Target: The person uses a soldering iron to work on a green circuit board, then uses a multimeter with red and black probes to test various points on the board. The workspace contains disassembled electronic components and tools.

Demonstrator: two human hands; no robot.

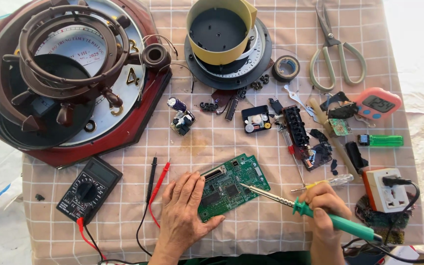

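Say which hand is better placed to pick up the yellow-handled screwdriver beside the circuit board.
Probably the right hand: the yellow-handled screwdriver lies just above it, though it first must set down the soldering iron. The left hand is pressing down the green circuit board.

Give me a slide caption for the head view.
Left hand steadies a green circuit board while right hand applies a soldering iron.

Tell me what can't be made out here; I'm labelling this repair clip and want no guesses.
- Head view: the part of the green circuit board under the left hand is hidden.
- Whether the soldering iron tip touches the board: too small to tell.
- The iron's cord beyond the right hand: cut off by the bottom edge.
- The multimeter dial setting: too small.
- The clock face: partly covered by a brown frame.
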